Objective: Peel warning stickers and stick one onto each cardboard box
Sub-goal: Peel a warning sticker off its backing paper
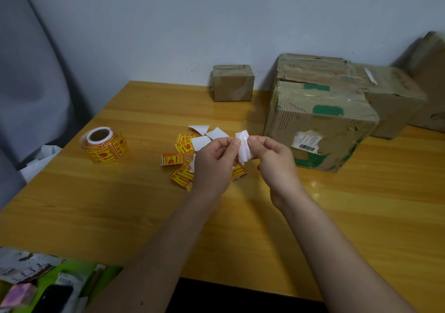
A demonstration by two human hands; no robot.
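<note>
Both my left hand (214, 163) and right hand (272, 158) pinch a white, curled paper sticker (243, 147); just right stands a taped brown cardboard box (320, 119).

A small packing corner: taped cardboard boxes (320, 110) and a sticker roll (103, 145) on a wooden table (120, 204).

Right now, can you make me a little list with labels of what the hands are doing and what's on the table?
left hand: pinches the white sticker piece
right hand: pinches the same piece from the other side
white sticker piece: held above the table, white side showing
sticker roll: on the table, left
loose stickers: scattered under the hands
big cardboard box: right, no yellow sticker seen
small cardboard box: by the wall
</note>
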